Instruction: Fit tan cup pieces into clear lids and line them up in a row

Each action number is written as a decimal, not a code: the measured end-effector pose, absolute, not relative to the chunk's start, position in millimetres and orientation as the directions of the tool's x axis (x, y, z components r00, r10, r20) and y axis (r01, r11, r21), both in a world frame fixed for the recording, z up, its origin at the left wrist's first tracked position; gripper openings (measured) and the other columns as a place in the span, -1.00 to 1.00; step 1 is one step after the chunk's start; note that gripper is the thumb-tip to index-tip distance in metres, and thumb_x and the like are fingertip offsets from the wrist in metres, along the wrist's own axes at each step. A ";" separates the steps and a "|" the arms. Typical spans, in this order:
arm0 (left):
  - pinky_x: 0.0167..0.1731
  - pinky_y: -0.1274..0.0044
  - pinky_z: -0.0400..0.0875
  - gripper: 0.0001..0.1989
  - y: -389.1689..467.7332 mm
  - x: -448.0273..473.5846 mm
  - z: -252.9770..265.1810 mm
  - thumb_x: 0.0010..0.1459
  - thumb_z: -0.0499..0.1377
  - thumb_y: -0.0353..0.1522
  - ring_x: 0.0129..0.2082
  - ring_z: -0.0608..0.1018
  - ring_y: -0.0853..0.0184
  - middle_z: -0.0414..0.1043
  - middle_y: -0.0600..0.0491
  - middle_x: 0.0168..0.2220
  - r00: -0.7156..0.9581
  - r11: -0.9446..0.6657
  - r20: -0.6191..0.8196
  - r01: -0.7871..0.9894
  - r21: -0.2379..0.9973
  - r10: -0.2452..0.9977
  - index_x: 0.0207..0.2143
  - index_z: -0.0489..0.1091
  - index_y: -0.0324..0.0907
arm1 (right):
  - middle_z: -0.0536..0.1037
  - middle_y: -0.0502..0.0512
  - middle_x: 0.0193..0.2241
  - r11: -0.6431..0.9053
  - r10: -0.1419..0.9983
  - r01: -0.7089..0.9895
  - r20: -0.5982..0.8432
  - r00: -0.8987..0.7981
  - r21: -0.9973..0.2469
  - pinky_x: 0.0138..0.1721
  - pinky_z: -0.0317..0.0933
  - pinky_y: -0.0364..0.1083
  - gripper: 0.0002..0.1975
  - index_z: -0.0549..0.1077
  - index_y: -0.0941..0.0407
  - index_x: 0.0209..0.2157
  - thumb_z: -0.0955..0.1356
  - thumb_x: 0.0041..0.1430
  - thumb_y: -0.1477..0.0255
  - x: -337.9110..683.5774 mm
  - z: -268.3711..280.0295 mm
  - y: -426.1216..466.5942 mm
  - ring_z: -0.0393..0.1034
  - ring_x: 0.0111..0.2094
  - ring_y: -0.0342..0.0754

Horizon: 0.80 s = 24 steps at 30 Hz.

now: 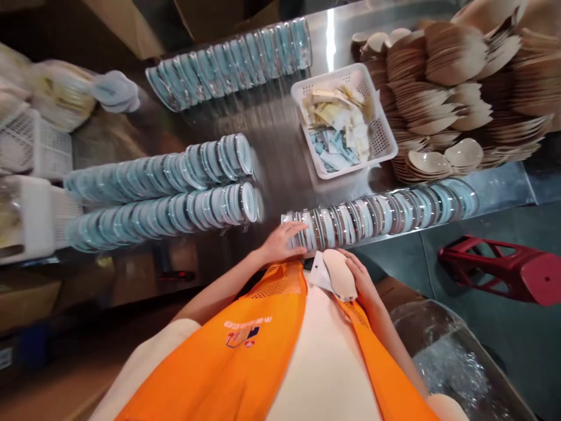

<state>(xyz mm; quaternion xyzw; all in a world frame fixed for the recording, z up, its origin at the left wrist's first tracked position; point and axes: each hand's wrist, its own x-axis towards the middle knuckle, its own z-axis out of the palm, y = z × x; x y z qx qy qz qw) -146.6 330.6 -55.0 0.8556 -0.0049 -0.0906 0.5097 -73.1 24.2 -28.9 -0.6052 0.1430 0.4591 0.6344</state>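
Here, at far left, white baskets (30, 146) sit blurred at the tabletop (280, 146) edge; next come two long rows of clear packs (162, 193) lying side by side, with a third row (228, 61) behind them; the left hand (283, 242) rests, fingers spread and holding nothing, on the near end of a fourth row (377, 213) that runs along the front edge; just right of it the right hand (362, 280), close against the orange apron (245, 345), has its grip closed on a tan insole (339, 273) with a white slip (319, 273) under it; behind stands a tray (381, 137) of paper slips, and further right a big heap of insoles (464, 88); a red stool (504, 269) lies on the floor; the step in hand looks like packing; the pair seems not yet bagged.
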 end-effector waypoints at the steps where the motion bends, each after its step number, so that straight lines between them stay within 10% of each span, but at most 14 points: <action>1: 0.43 0.00 0.08 -0.31 353.9 -149.2 -61.7 0.22 0.39 -0.08 0.45 0.23 -0.12 0.29 -0.15 0.38 0.983 -0.593 -0.160 0.077 0.801 -0.090 0.35 0.39 0.01 | 0.62 0.18 0.12 -0.173 0.390 -0.732 -0.728 0.563 -0.659 -0.12 0.49 0.03 -0.25 0.46 0.01 0.24 0.51 0.10 -0.05 -76.4 -32.2 33.9 0.59 -0.07 0.15; 6: 0.45 0.05 0.08 -0.24 413.7 -140.1 -93.4 0.17 0.44 -0.14 0.53 0.11 -0.09 0.10 0.00 0.53 0.902 -0.748 -0.306 -0.029 0.663 -0.306 0.39 0.35 0.13 | 0.35 0.26 0.35 -0.407 0.459 -0.109 -0.307 0.834 -0.907 0.25 0.33 0.19 -0.14 0.22 0.01 0.45 0.48 0.20 0.11 -88.2 -39.5 96.5 0.38 0.25 0.27; 11: 0.40 0.25 0.25 -0.17 416.0 -130.3 -103.6 0.09 0.45 -0.35 0.49 0.23 0.01 0.19 0.00 0.49 0.895 -0.721 -0.289 -0.050 0.691 -0.339 0.40 0.34 0.09 | 0.39 0.46 0.24 -0.640 0.668 0.486 -0.118 0.734 -0.595 0.20 0.36 0.21 -0.28 0.14 0.20 0.49 0.30 0.34 0.44 -116.3 -70.3 178.6 0.38 0.20 0.28; 19: 0.42 0.16 0.20 -0.03 419.5 -133.0 -112.0 0.02 0.53 -0.17 0.47 0.27 -0.04 0.30 -0.17 0.42 0.931 -0.639 -0.237 0.006 0.769 -0.277 0.44 0.27 -0.11 | 0.22 0.33 0.45 -0.537 0.759 0.721 0.121 0.640 -0.438 0.50 -0.34 0.43 -0.45 0.28 0.12 0.40 0.25 0.43 0.38 -122.1 -133.4 191.1 -0.05 0.51 0.23; 24: 0.44 0.16 0.17 0.00 416.9 -137.5 -112.7 0.05 0.51 -0.08 0.49 0.23 -0.03 0.25 -0.15 0.45 0.924 -0.663 -0.272 0.026 0.748 -0.270 0.47 0.22 -0.08 | 0.21 0.30 0.47 -0.520 0.783 0.722 0.083 0.617 -0.456 0.52 -0.38 0.37 -0.45 0.28 0.07 0.41 0.26 0.44 0.48 -122.1 -142.8 162.1 -0.02 0.52 0.16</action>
